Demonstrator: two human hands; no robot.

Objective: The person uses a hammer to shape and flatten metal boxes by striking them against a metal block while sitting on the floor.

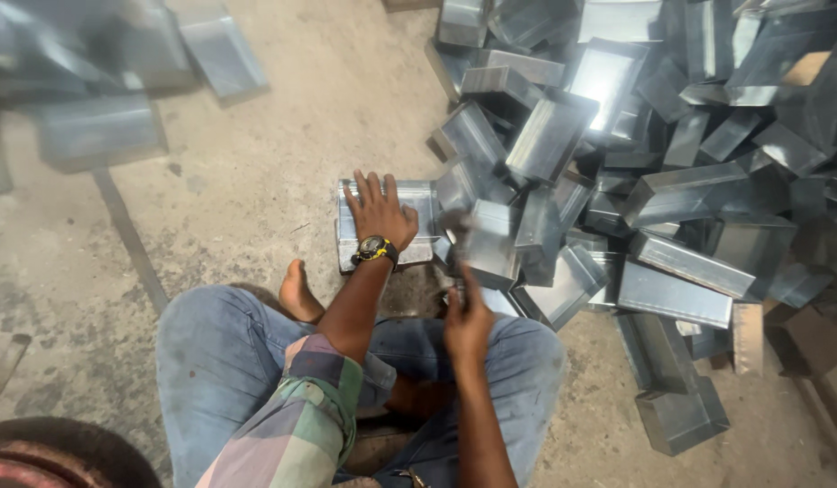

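Looking down from the head camera, a person sits on a concrete floor point(283, 117) with knees in blue jeans point(215, 357) spread apart and a bare foot point(297, 295) between them. Open floor runs to the left and ahead of the left knee; a dark seam point(129, 237) crosses it diagonally. To the right the room is closed off by a dense pile of folded sheet-metal boxes point(671, 163), tumbled at all angles and reaching from the top edge down past the right knee. A few more metal pieces point(98, 126), blurred, lie at the upper left, well apart from the hands.

The left hand point(379, 215), with a yellow-rimmed wristwatch point(375, 248) on its wrist, lies flat with fingers spread on a flat metal box point(382, 221) that rests on the floor just ahead of the foot. This box touches the near edge of the pile on its right side.

The right hand point(467, 318) is raised just right of that box, closed around a blurred dark tool point(456, 237) whose head hangs over the pile's edge; what kind of tool it is cannot be told. A plaid sleeve point(296, 411) covers the left upper arm.
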